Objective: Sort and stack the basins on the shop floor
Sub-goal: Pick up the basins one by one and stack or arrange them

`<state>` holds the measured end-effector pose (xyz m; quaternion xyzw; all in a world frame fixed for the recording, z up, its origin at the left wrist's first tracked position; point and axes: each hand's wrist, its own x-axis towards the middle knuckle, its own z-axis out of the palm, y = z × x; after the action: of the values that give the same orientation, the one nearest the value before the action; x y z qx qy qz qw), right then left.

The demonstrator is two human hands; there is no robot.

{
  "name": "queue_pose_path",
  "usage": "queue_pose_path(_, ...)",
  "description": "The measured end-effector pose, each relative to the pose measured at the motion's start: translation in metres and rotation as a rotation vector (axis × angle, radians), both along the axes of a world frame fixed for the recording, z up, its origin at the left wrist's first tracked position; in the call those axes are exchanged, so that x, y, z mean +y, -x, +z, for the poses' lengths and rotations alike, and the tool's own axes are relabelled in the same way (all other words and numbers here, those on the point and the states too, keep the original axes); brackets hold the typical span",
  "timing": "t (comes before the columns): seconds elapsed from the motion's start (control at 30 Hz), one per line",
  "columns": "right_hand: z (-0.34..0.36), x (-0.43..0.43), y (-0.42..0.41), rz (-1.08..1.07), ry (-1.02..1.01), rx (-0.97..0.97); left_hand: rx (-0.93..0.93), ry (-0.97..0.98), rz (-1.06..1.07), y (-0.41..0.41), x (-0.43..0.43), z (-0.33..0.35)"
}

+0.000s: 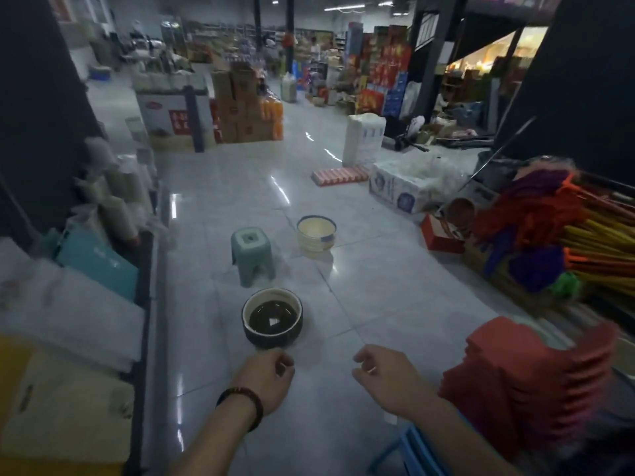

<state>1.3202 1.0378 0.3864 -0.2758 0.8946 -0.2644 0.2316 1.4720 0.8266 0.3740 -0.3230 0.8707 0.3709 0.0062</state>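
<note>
You stand on a glossy grey tiled floor [360,286] in a dim shop aisle. Take the green stool [252,255] as your mark: the dark basin [272,317] sits just nearer you, the cream basin stack [316,237] just right of it. Your left hand [268,379] is loosely curled and empty, your right hand [385,376] half open, empty. The writing on the boxes is too blurred to read.

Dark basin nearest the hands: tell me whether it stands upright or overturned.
Upright. The dark basin rests base-down on the tiled floor, its pale rim and open mouth facing up, glossy inside showing.
</note>
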Motion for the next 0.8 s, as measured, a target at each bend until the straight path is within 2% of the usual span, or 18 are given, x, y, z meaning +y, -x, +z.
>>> queue_pose_path(0.23, -0.017, -0.081, 0.121, -0.162, 0.014, -0.101, -0.02, 0.003, -0.12, 0.155, -0.116, -0.003)
queue_pose_path(0.33, -0.033, -0.125, 0.192, -0.155, 0.034, -0.135, -0.07, 0.078, -0.183, 0.233, -0.164, -0.008)
queue_pose_path(0.5, -0.053, -0.202, 0.313, -0.132, 0.041, -0.181, -0.149, 0.152, -0.166, 0.346, -0.229, -0.021)
queue_pose_path(0.8, -0.064, -0.338, 0.518, -0.101, 0.075, -0.272, -0.168, -0.03, -0.102, 0.541, -0.329, -0.043)
